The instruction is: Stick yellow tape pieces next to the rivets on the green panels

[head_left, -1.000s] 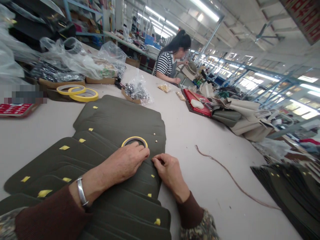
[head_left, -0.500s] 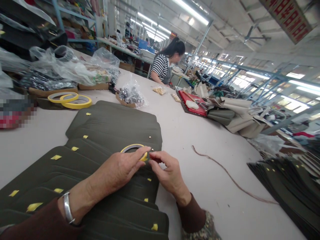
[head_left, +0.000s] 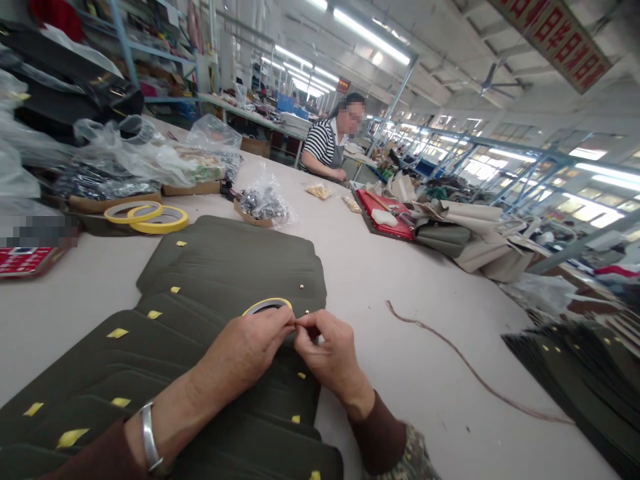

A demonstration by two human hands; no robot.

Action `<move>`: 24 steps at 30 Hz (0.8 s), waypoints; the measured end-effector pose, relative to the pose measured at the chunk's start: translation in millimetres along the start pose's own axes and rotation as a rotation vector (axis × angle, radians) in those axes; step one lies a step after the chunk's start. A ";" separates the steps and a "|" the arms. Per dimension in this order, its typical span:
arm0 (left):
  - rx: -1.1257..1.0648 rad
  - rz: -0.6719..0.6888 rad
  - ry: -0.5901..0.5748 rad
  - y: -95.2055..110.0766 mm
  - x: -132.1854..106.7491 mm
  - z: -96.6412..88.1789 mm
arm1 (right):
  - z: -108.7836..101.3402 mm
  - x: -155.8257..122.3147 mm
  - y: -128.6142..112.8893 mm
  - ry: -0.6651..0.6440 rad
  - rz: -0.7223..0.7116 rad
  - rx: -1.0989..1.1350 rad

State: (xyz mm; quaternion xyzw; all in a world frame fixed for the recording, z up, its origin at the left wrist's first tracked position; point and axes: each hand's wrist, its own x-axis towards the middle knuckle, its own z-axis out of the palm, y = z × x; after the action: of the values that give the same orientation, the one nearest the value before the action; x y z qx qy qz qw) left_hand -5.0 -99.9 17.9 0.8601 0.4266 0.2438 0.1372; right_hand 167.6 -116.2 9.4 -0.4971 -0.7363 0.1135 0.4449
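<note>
A roll of yellow tape (head_left: 269,304) is in my left hand (head_left: 247,343), whose closed fingers cover its near side. My right hand (head_left: 333,350) is pinched, and its fingertips meet those of the left beside the roll. Whatever lies between the right fingertips is hidden. Beneath both hands are overlapping dark green panels (head_left: 240,257), with small yellow tape pieces (head_left: 118,333) stuck on them in several spots. Two small metal studs, one a shiny stud (head_left: 301,287), show near the top panel's right edge.
Two more yellow tape rolls (head_left: 159,219) lie at the left, near bagged parts (head_left: 263,203). A brown cord (head_left: 465,360) curves across the table. Dark panels (head_left: 575,373) are stacked at right. Beyond a red tray (head_left: 385,212) sits a co-worker (head_left: 323,143).
My left fingers have closed in, and their tips now meet the right fingertips. Less of the roll's near edge shows. The co-worker's head has turned, and the view has shifted slightly.
</note>
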 end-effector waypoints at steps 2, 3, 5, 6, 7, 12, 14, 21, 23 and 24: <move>0.018 0.009 0.032 -0.1 0.5 0.6 | 1.1 3.0 -3.5 -0.035 0.241 0.194; 0.023 0.016 0.050 -0.4 0.4 1.5 | 1.8 4.4 -5.2 -0.061 0.378 0.313; 0.038 0.026 0.085 -0.8 -0.2 4.2 | 3.7 7.2 -7.9 -0.098 0.602 0.527; 0.050 0.027 0.102 -0.5 -0.8 5.6 | 4.7 8.4 -8.3 -0.108 0.671 0.600; 0.061 0.033 0.120 0.2 -1.5 7.0 | 5.7 9.6 -7.8 -0.108 0.713 0.644; 0.074 0.095 0.177 7.5 -5.0 9.4 | 4.1 13.8 13.3 0.031 0.856 0.695; 0.114 0.070 0.133 8.2 -4.7 8.7 | -0.6 14.8 26.8 0.033 0.896 0.681; 0.338 -0.091 -0.164 3.8 0.0 6.9 | -5.3 13.8 43.1 -0.137 0.803 0.491; 0.345 -0.079 -0.181 4.4 -0.2 7.7 | -2.7 12.8 39.8 -0.151 0.745 0.387; 0.347 -0.071 -0.183 4.8 -0.5 8.3 | -1.5 12.4 38.1 -0.159 0.703 0.318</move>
State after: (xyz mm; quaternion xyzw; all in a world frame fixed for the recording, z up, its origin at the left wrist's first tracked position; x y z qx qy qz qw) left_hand 2.4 -103.4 12.9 0.8739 0.4780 0.0823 0.0336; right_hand 191.4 -88.0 -6.2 -0.6336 -0.5265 0.4096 0.3920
